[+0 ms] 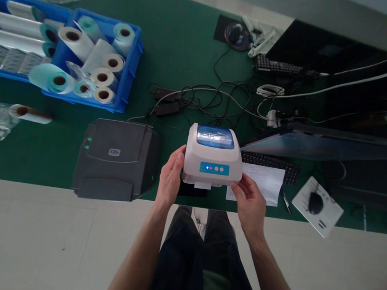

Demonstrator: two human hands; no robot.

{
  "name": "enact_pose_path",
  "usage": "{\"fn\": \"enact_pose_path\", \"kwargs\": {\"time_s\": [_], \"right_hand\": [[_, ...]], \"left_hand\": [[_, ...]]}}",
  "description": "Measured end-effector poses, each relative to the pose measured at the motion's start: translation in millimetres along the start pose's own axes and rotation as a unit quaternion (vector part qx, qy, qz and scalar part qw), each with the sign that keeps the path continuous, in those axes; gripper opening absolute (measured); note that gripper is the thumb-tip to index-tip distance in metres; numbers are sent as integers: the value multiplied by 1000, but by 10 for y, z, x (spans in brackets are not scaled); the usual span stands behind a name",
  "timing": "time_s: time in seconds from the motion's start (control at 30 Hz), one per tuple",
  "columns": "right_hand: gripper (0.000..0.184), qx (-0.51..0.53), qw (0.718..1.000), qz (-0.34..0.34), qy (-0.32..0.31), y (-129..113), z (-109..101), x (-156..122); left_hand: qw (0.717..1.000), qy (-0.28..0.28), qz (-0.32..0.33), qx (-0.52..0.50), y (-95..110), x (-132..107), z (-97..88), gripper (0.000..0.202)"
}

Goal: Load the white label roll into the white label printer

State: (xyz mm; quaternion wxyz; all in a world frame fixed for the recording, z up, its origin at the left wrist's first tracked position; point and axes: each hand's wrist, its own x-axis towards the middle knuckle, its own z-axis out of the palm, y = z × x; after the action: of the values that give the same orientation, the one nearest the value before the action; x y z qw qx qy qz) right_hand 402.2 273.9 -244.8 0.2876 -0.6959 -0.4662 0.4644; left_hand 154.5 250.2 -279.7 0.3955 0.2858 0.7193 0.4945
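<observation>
A white label printer (213, 158) with a blue see-through lid is in the middle of the head view. Its blue panel (214, 168) has two small lights lit, and a strip of white label (203, 185) sticks out at the front. My left hand (171, 175) grips the printer's left side, fingers partly behind it. At the front right corner, my right hand (250, 201) holds it with the thumb in front and the fingers bent around the side. Whether the printer's base touches the table cannot be seen. Partly under it lies a flat black object (193, 190).
A black TSC printer (116, 158) stands to the left. Blue bins (124, 84) of label rolls are behind it. Tangled cables (214, 99) run across the green table (181, 42). On the right are printed paper (265, 182), a keyboard (291, 173), a pen (286, 203), a mouse (316, 203) and a monitor (309, 143).
</observation>
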Motion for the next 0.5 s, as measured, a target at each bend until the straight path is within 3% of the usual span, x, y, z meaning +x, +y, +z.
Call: {"fn": "enact_pose_path", "kwargs": {"time_s": [0.13, 0.3, 0.5], "right_hand": [[72, 3, 999, 25, -33, 183, -13, 23], [78, 7, 998, 36, -45, 357, 57, 43], [82, 17, 998, 40, -48, 382, 103, 57]], "left_hand": [[1000, -7, -23, 4, -51, -371, 3, 60], [999, -2, -34, -2, -217, -417, 59, 59], [999, -10, -38, -4, -271, -452, 38, 58]]}}
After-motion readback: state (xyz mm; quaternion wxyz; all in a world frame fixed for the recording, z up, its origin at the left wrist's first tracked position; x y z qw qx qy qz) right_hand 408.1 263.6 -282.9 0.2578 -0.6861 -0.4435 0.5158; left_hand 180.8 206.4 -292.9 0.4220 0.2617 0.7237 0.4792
